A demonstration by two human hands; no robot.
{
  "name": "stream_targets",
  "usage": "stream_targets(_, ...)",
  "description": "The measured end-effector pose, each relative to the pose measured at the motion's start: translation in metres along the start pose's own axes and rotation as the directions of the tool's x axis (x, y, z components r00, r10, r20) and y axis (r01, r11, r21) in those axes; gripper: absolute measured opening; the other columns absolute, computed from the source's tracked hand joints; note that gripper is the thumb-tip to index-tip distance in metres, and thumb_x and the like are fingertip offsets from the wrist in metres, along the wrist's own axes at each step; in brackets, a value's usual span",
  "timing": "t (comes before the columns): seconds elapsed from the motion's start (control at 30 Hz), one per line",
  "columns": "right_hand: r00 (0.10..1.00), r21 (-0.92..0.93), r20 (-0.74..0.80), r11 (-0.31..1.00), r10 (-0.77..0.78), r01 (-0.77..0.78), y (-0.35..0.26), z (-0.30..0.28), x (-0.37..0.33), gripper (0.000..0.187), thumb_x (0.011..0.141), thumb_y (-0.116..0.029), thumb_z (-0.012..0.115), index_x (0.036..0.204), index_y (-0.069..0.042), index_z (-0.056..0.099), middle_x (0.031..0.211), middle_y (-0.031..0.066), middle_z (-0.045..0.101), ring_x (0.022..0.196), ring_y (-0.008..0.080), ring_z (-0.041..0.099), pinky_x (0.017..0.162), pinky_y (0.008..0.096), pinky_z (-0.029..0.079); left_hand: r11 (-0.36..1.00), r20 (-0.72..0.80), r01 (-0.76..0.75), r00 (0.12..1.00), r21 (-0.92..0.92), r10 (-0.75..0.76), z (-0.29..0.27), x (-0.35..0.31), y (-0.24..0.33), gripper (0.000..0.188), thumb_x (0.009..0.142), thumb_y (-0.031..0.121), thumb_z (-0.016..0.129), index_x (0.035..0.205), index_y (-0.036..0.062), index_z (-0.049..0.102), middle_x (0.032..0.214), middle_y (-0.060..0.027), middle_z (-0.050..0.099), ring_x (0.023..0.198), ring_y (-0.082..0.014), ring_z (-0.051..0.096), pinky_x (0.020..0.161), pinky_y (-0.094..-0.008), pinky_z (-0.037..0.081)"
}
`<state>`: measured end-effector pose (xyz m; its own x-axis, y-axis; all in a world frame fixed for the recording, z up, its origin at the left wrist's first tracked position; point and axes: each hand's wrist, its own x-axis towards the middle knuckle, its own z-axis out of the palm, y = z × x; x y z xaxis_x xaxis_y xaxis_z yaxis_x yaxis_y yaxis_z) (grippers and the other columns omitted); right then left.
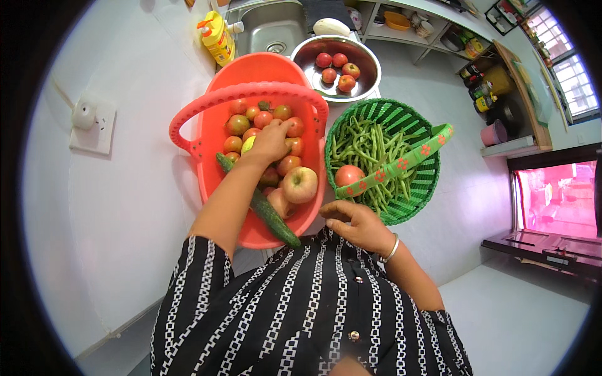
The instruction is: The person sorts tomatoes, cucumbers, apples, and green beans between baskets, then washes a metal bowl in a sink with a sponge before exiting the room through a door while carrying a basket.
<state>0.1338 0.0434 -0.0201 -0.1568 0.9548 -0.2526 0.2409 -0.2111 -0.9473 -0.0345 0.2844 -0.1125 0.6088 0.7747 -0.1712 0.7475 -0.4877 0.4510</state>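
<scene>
Head view: the left hand (273, 141) reaches into the red basket (251, 67); the right hand (360, 227) is near the green basket (427, 166), in front of the striped shirt (301, 301).
Left fingers: bent down among the tomatoes (237, 125), seemingly touching some; the hand hides too much to tell whether they grip one.
Right fingers: loosely curved, thumb apart, nothing visible between them; a bracelet (392, 247) circles that wrist.
Red basket: tomatoes, red and greenish, fill the far part and surround the left hand; two pale apples (300, 185) lie nearer the body; a cucumber (273, 216) lies along the left side, its near end over the rim.
Green basket: many green beans (370, 147); one red fruit (349, 178) on them, beside the patterned handle (401, 164).
Steel bowl (371, 66): five red fruits (351, 71) inside, well apart from both hands.
Progress: judging by this spread, five fruits are in the bowl and one is with the beans; most remain mixed in the red basket; how much counts as finished cannot be told.
</scene>
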Motion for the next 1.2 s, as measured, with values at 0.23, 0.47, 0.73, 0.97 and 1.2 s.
stream_targets(0.23,0.999,-0.014,-0.024,0.999,0.047,-0.047,0.01,-0.005,-0.014,0.028,0.086,-0.012,0.058,0.112,-0.001,0.059,0.104,0.014,0.062,0.091,0.0238,0.064,0.082,0.0331,0.051,0.973,0.175,0.132,0.97,0.188,-0.166,0.017,0.035,0.019,0.06,0.079,0.022,0.066,0.134,0.0205,0.042,0.137,-0.02,0.037,0.12,-0.0407,0.046,0.1,-0.0449,0.04)
stream_targets(0.47,0.993,0.052,-0.07,0.994,0.096,-0.092,0.017,-0.01,-0.017,0.028,0.086,-0.012,0.058,0.112,-0.002,0.059,0.104,0.0138,0.061,0.092,0.0233,0.064,0.08,0.0321,0.052,0.963,0.297,-0.113,0.954,0.246,0.036,0.035,0.048,-0.016,0.048,0.085,0.028,0.058,0.132,0.0242,0.048,0.15,-0.022,0.019,0.126,-0.0449,0.039,0.107,-0.0421,0.033)
stream_targets(0.73,1.0,-0.028,0.006,1.0,0.008,-0.008,0.014,-0.013,-0.009,0.026,0.085,-0.012,0.06,0.109,-0.004,0.06,0.101,0.0128,0.062,0.087,0.0232,0.065,0.078,0.032,0.053,0.957,0.568,-0.065,0.815,0.284,-0.113,0.009,0.066,0.015,0.042,0.089,0.035,0.053,0.131,0.036,0.051,0.154,-0.0183,-0.004,0.129,-0.0442,0.036,0.11,-0.0397,0.029)
stream_targets(0.97,1.0,0.0,-0.01,1.0,0.01,-0.01,0.02,-0.006,-0.009,0.024,0.085,-0.012,0.061,0.108,-0.004,0.061,0.095,0.0117,0.062,0.085,0.0225,0.065,0.076,0.0323,0.051,0.916,0.615,-0.055,0.757,0.398,-0.221,0.001,0.078,0.04,0.047,0.088,0.028,0.054,0.133,0.0363,0.048,0.154,-0.0165,0.01,0.129,-0.0389,0.039,0.107,-0.0384,0.034)
stream_targets(1.2,1.0,-0.034,0.021,0.999,-0.006,0.006,0.017,-0.003,-0.013,0.025,0.084,-0.012,0.063,0.108,-0.005,0.061,0.095,0.0115,0.062,0.085,0.0223,0.065,0.077,0.0321,0.051,0.724,0.499,-0.184,0.831,0.664,-0.247,0.09,0.123,-0.011,0.049,0.08,0.021,0.063,0.128,0.0264,0.056,0.142,-0.018,0.036,0.124,-0.0347,0.047,0.1,-0.0403,0.042)
